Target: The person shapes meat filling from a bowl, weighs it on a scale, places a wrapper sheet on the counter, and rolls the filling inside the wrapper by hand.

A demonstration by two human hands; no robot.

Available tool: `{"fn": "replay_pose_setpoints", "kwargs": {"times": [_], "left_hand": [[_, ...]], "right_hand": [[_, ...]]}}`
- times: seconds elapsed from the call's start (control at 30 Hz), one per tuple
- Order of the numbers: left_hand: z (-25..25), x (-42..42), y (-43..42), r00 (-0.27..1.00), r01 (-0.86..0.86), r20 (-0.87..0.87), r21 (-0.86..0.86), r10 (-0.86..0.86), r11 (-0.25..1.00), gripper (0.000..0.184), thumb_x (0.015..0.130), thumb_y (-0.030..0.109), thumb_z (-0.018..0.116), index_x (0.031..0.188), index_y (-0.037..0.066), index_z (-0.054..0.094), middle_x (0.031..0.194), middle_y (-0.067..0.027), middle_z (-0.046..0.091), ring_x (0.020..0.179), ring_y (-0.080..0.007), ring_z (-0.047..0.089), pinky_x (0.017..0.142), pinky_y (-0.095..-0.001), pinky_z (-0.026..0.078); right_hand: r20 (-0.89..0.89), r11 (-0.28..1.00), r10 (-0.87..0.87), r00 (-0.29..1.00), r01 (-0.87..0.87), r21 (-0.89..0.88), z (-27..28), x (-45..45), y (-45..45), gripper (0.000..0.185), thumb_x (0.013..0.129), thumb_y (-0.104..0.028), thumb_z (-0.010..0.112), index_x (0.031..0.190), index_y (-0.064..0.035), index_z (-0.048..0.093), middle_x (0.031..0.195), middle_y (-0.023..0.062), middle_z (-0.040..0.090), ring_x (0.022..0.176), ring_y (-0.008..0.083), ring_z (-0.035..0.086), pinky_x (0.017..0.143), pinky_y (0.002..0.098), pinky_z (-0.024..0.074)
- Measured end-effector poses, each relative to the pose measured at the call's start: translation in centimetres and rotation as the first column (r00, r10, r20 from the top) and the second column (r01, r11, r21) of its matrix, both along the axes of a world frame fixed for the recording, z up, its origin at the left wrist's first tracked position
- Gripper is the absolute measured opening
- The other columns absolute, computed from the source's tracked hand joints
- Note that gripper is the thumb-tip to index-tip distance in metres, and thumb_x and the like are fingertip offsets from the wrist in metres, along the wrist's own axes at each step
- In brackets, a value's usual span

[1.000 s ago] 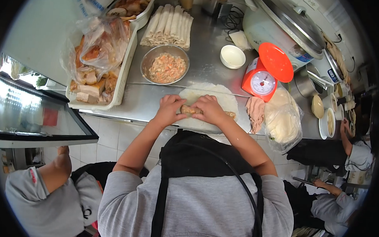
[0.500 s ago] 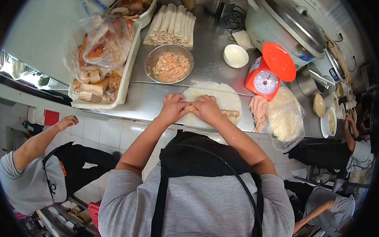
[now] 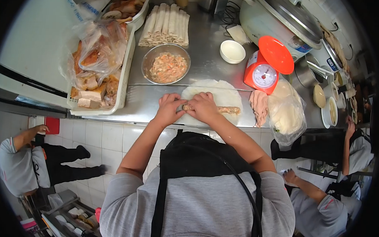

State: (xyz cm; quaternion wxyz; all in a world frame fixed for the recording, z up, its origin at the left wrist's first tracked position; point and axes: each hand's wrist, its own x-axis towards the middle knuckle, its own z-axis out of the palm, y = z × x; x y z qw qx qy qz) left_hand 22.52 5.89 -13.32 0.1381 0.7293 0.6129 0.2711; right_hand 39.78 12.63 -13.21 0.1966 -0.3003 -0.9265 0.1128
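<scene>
Shiny steel counter (image 3: 140, 105) supports the filling strip (image 3: 229, 110), laid across a thin wrapper (image 3: 217, 90). Right hand (image 3: 203, 109) grips its left portion; left hand (image 3: 168, 111) curls beside that end, grip unclear. Probably light, soft, crumbly: best supported lengthwise.

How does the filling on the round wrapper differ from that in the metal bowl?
The filling strip is a narrow line; the bowl filling is a broad heap. The right hand partly covers the filling strip, while the bowl filling lies uncovered. Both look lumpy and orange-tinged.
</scene>
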Motion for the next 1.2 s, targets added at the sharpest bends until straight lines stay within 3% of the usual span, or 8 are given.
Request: {"fn": "replay_pose_setpoints", "kwargs": {"times": [0.27, 0.4, 0.57, 0.63, 0.9, 1.03, 1.2], "left_hand": [[-1.0, 0.5, 0.4, 1.000, 0.010, -0.029, 0.043, -0.008, 0.999, 0.039, 0.061, 0.021, 0.073, 0.099, 0.017, 0.065, 0.105, -0.0026, 0.049, 0.102, -0.0247, 0.041, 0.086, -0.0391, 0.030], [0.4, 1.3, 0.6, 1.000, 0.011, -0.026, 0.038, -0.010, 0.999, 0.039, 0.062, 0.023, 0.073, 0.099, 0.016, 0.065, 0.104, -0.0018, 0.050, 0.102, -0.0247, 0.041, 0.086, -0.0388, 0.030], [0.9, 3.7, 1.6, 0.992, 0.085, -0.091, 0.025, -0.082, 0.996, 0.039, 0.062, 0.025, 0.073, 0.098, 0.016, 0.065, 0.099, -0.0010, 0.054, 0.098, -0.0231, 0.044, 0.083, -0.0392, 0.030], [0.8, 5.4, 2.3, 0.985, 0.147, -0.098, 0.055, -0.141, 0.988, 0.038, 0.062, 0.025, 0.073, 0.097, 0.016, 0.065, 0.093, -0.0007, 0.056, 0.094, -0.0219, 0.046, 0.081, -0.0396, 0.030], [-0.3, 7.4, 2.8, 0.974, 0.194, -0.149, 0.155, -0.171, 0.969, 0.034, 0.060, 0.025, 0.073, 0.091, 0.015, 0.065, 0.085, 0.0002, 0.054, 0.089, -0.0203, 0.049, 0.078, -0.0383, 0.031], [0.4, 8.3, 3.0, 0.977, 0.168, -0.153, 0.144, -0.146, 0.975, 0.034, 0.059, 0.025, 0.073, 0.091, 0.014, 0.065, 0.085, -0.0003, 0.055, 0.088, -0.0204, 0.049, 0.078, -0.0381, 0.031], [0.1, 8.9, 3.2, 0.980, 0.139, -0.156, 0.116, -0.121, 0.983, 0.036, 0.060, 0.026, 0.073, 0.092, 0.013, 0.065, 0.085, -0.0005, 0.055, 0.090, -0.0204, 0.049, 0.080, -0.0387, 0.031]], "right_hand": [[0.004, 0.998, -0.048, 0.999, 0.048, 0.040, 0.5, 6.0, 0.9, 0.019, 0.066, -0.029, 0.067, 0.080, -0.0157, 0.066, 0.079, 0.0001, 0.056, 0.087, 0.0195, 0.049, 0.084, 0.0380, 0.0314], [0.005, 0.999, -0.041, 0.999, 0.041, -0.030, 0.8, 8.6, 1.4, 0.020, 0.066, -0.028, 0.067, 0.082, -0.0155, 0.066, 0.081, 0.0004, 0.057, 0.090, 0.0195, 0.049, 0.084, 0.0379, 0.0314], [0.011, 0.999, -0.029, 1.000, 0.029, -0.025, -0.2, 10.3, 2.1, 0.026, 0.065, -0.030, 0.068, 0.085, -0.0147, 0.066, 0.088, 0.0012, 0.057, 0.094, 0.0213, 0.048, 0.085, 0.0389, 0.0313], [0.101, 0.998, -0.006, 0.995, 0.012, -0.058, 1.7, 9.6, 1.7, 0.027, 0.065, -0.031, 0.068, 0.087, -0.0153, 0.066, 0.090, 0.0008, 0.056, 0.095, 0.0216, 0.048, 0.085, 0.0388, 0.0313], [0.041, 0.997, 0.048, 0.998, -0.050, 0.057, -1.2, 9.3, 2.7, 0.040, 0.062, -0.043, 0.069, 0.092, -0.0156, 0.064, 0.088, 0.0033, 0.055, 0.093, 0.0226, 0.047, 0.083, 0.0385, 0.0311], [-0.038, 0.998, 0.057, 0.998, -0.056, 0.040, 0.6, 10.4, 3.0, 0.023, 0.065, -0.033, 0.068, 0.082, -0.0177, 0.065, 0.083, -0.0005, 0.054, 0.091, 0.0198, 0.048, 0.082, 0.0378, 0.0313], [-0.035, 0.998, 0.054, 0.998, -0.056, -0.035, -0.1, 11.4, 3.5, 0.021, 0.063, -0.027, 0.070, 0.081, -0.0171, 0.065, 0.082, -0.0001, 0.054, 0.090, 0.0211, 0.048, 0.082, 0.0372, 0.0319]]}}
